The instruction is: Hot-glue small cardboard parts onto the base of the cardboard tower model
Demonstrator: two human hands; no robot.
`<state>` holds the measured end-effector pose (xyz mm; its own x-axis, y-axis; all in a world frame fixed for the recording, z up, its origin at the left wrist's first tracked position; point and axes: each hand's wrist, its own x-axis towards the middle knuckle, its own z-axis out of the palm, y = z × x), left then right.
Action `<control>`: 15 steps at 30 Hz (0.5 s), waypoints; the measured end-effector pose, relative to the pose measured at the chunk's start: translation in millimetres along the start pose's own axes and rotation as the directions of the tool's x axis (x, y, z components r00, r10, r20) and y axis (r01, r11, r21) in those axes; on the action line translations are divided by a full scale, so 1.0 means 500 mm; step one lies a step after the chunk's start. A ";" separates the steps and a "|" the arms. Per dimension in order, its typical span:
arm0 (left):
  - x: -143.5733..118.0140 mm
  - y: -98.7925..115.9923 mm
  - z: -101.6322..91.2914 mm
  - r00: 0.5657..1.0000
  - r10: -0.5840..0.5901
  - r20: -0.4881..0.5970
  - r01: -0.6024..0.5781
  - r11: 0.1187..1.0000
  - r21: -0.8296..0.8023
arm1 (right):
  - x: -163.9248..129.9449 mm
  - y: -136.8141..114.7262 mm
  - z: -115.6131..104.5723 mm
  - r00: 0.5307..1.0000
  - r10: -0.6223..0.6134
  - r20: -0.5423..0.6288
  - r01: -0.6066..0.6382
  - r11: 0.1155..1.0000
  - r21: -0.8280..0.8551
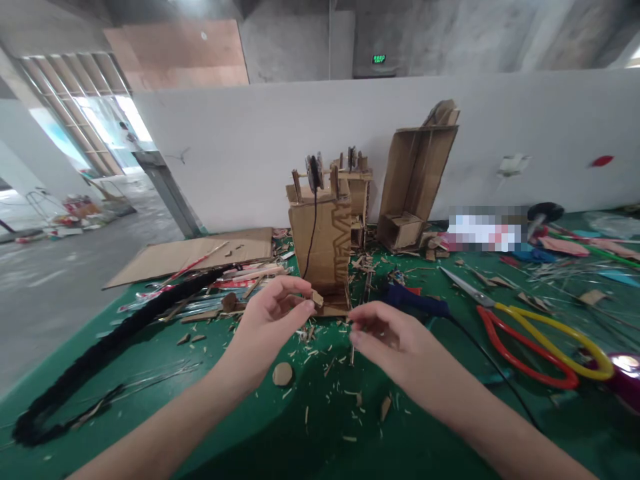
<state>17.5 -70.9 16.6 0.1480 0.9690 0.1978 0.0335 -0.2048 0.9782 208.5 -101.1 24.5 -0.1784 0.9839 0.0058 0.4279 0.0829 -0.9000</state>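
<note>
My left hand (273,313) pinches a small cardboard piece (317,298) between thumb and fingertips, just in front of a tall cardboard tower (325,247) with a black wire running down its face. My right hand (387,337) hovers a little to the right with fingers curled; a thin wooden stick (351,350) hangs below its fingertips, and whether it grips it is unclear. Both hands sit above the green table (310,433), which is littered with cardboard scraps. A round cardboard disc (283,374) lies below my left hand.
Red-and-yellow scissors (530,333) lie at the right. A blue glue gun (415,301) with a black cord sits right of the tower. A black braided rope (100,353) curves along the left. An open cardboard box (415,183) stands against the white wall; flat cardboard (190,257) lies back left.
</note>
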 end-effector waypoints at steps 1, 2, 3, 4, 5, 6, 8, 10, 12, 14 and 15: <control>-0.002 0.001 0.002 1.000 -0.010 -0.008 0.010 0.999 -0.030 | -0.002 -0.012 0.012 0.998 0.037 0.045 -0.043 0.989 0.142; -0.004 0.003 0.005 0.999 -0.029 -0.018 0.028 0.997 -0.070 | -0.003 -0.022 0.024 0.995 0.064 0.076 -0.081 0.964 0.252; -0.006 0.006 0.008 0.998 -0.057 -0.027 0.053 0.992 -0.117 | -0.002 -0.028 0.035 0.993 0.077 0.087 -0.103 0.935 0.340; -0.008 0.008 0.012 0.995 -0.090 -0.032 0.083 0.982 -0.171 | -0.001 -0.031 0.045 0.994 0.076 0.075 -0.100 0.907 0.410; -0.010 0.012 0.016 0.992 -0.124 -0.033 0.113 0.967 -0.230 | 0.002 -0.032 0.054 0.997 0.065 0.052 -0.082 0.883 0.462; -0.012 0.015 0.021 0.987 -0.156 -0.029 0.141 0.948 -0.287 | 0.006 -0.031 0.062 0.999 0.049 0.023 -0.054 0.864 0.501; -0.018 0.021 0.028 0.979 -0.203 -0.014 0.183 0.907 -0.380 | 0.014 -0.028 0.076 0.999 0.025 -0.037 0.000 0.831 0.557; -0.023 0.025 0.035 0.974 -0.225 -0.004 0.200 0.875 -0.442 | 0.020 -0.025 0.087 0.997 0.016 -0.073 0.031 0.801 0.598; -0.027 0.026 0.039 0.972 -0.234 0.007 0.208 0.849 -0.485 | 0.024 -0.024 0.096 0.996 0.011 -0.089 0.047 0.781 0.623; -0.030 0.026 0.042 0.969 -0.246 0.019 0.220 0.825 -0.521 | 0.024 -0.024 0.104 0.994 -0.003 -0.111 0.073 0.775 0.628; -0.031 0.026 0.042 0.967 -0.254 0.025 0.227 0.814 -0.534 | 0.024 -0.024 0.107 0.992 -0.010 -0.124 0.086 0.776 0.625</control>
<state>36.6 -91.4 24.9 0.1593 0.9855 -0.0584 -0.4670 0.1274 0.8750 154.0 -99.0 12.1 -0.0718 0.9950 0.0690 -0.2368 0.0502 -0.9703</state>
